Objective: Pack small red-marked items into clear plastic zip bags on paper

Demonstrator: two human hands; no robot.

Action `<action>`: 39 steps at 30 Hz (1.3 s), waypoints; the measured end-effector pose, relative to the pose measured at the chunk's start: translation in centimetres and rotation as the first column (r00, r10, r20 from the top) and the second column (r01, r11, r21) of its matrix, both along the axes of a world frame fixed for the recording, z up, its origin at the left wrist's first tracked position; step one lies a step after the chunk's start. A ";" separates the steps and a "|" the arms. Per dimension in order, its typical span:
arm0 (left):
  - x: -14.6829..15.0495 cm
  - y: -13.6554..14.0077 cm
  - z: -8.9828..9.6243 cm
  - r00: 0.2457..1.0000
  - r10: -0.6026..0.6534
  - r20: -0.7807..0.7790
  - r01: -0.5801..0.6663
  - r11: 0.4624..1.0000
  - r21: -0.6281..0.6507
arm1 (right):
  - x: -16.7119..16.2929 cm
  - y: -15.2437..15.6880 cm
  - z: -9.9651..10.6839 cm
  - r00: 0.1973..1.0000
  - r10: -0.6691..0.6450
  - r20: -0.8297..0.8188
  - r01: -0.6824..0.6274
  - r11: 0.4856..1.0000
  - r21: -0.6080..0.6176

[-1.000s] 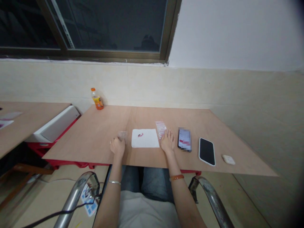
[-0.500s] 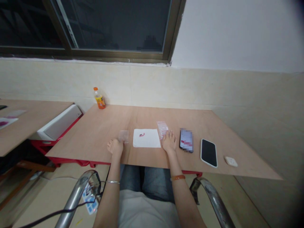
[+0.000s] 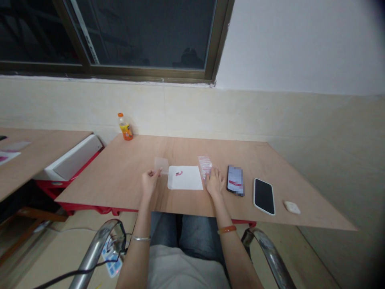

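Note:
My left hand (image 3: pixel 149 181) pinches the near edge of a small clear plastic square (image 3: pixel 161 164), just left of a white sheet (image 3: pixel 188 180). The sheet lies flat and has a small pink and dark mark (image 3: pixel 179 173) near its upper left. To the right of the sheet, my right hand (image 3: pixel 214 181) rests on the table with its fingers stretched out. Its fingertips lie at the near right edge of a clear sheet with pale pink stripes (image 3: pixel 205 163), partly covering it.
On the right of the wooden table (image 3: pixel 144 150) are a phone with a lit screen (image 3: pixel 235 180), a dark-screened tablet (image 3: pixel 264 196) and a small white case (image 3: pixel 291 207). An orange drink bottle (image 3: pixel 125 127) stands at the back left. Metal armrests (image 3: pixel 96 253) flank me.
My left hand has moved slightly right, and the clear square is now tilted up in its fingers close to the white sheet. My right hand has hardly moved.

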State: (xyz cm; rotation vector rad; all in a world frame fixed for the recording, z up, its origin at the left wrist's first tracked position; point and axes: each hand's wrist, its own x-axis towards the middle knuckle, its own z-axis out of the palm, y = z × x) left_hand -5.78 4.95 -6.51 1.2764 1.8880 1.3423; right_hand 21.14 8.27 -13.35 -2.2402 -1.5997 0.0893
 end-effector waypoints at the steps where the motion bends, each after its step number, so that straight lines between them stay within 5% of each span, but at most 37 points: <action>1: 0.1 -0.1 0.5 1.000 -0.022 0.021 0.022 0.999 0.029 | 0.0 -0.2 0.5 1.000 -0.006 -0.021 0.007 0.999 0.037; 5: 0.7 -0.6 2.1 0.983 -0.151 0.105 0.137 0.983 0.124 | -0.3 -1.1 3.5 0.984 0.042 -0.174 0.001 0.970 0.243; 7: 1.3 -0.8 2.7 0.975 -0.185 0.127 0.169 0.977 0.128 | -1.1 -1.9 5.5 0.939 0.181 -0.293 -0.072 0.935 0.346; 10: 2.5 -1.1 3.2 0.964 -0.224 0.143 0.206 0.970 0.132 | -3.3 -3.8 8.5 0.721 0.501 -0.479 -0.287 0.845 0.452; 13: 3.6 -1.2 3.1 0.938 -0.312 0.148 0.293 0.946 0.136 | -6.4 -6.0 10.8 0.568 0.629 -0.531 -0.450 0.777 0.441; 18: 4.1 -1.3 2.3 0.911 -0.394 0.121 0.379 0.916 0.129 | -9.9 -7.8 11.3 0.652 0.596 -0.469 -0.463 0.803 0.376; 25: 3.8 -1.6 2.7 0.869 -0.469 0.156 0.455 0.882 0.120 | -10.4 -7.3 9.7 0.598 0.587 -0.546 -0.465 0.809 0.359; 30: 4.1 -1.6 2.4 0.903 -0.428 0.030 0.418 0.893 0.166 | -10.3 -6.3 8.9 0.519 0.534 -0.668 -0.278 0.844 0.458; 39: 5.3 -2.2 2.7 0.889 -0.357 -0.287 0.428 0.870 0.246 | -9.9 -5.6 8.7 0.197 0.375 -0.906 0.109 0.910 0.400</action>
